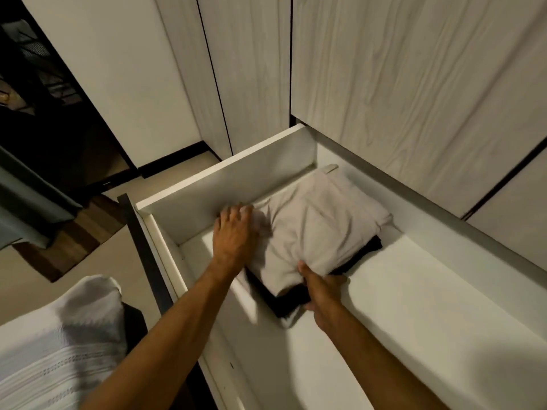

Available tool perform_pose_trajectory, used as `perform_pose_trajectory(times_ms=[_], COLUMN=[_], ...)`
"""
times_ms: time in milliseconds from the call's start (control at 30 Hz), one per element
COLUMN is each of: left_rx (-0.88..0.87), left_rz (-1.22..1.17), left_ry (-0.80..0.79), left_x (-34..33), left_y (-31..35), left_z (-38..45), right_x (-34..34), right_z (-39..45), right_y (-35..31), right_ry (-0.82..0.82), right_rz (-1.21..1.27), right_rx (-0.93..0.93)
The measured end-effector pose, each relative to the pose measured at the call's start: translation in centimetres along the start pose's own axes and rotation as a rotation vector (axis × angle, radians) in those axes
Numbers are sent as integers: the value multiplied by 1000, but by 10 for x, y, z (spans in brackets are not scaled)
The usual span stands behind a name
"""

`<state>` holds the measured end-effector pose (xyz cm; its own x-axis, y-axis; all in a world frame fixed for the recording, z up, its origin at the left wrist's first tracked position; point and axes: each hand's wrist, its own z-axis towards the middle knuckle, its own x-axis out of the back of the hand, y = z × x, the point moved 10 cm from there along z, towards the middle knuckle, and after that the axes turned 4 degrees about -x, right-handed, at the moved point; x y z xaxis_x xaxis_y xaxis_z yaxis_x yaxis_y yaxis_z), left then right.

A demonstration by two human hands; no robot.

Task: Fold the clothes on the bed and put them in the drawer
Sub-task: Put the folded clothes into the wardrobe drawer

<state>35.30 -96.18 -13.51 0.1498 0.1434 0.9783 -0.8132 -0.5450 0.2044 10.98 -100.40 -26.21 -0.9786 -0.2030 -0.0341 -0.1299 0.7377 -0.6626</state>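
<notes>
Nearest, right hand [321, 291], thumb over and fingers curled under folded beige garment [319, 229] and black garment [291, 300] beneath, likely to carry both as one. Farther, left hand [235, 235], fingers spread, flattening the top. Pile inside open drawer [225, 176], by its left wall.

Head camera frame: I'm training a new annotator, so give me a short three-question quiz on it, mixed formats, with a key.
1. True or false: the drawer is pulled open.
2. Multiple choice: what lies directly under the folded beige garment? A) a red towel B) a dark folded garment C) a shoe box
3. Fill in: the right hand grips the stack at its near edge; the left hand rests on the beige garment beside the drawer's ______ wall.

Key: 1 true; 2 B; 3 left.
</notes>
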Motion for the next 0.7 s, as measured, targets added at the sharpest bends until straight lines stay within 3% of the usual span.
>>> perform_pose_trajectory(times_ms=[67,167,333,433,500,600,700], left_rx=[49,71,85,69,18,-9,-74], left_rz=[20,73,153,117,62,-58,-71], left_ry=[64,32,-35,-20,62,140,134], left_x=[7,1,-12,-8,3,30,62], left_y=[-12,-18,-21,-14,-6,1,16], left_z=[3,3,2,5,4,-26,-76], right_x=[-30,-54,-60,-56,-56,-65,-45], right_z=[15,38,67,63,49,6,-56], right_y=[-27,-54,-52,-51,-37,4,52], right_ry=[23,47,-34,-16,-76,-307,-273], right_rz=[13,-2,-40,0,122,215,-43], right_rx=[38,44,35,135,206,181,204])
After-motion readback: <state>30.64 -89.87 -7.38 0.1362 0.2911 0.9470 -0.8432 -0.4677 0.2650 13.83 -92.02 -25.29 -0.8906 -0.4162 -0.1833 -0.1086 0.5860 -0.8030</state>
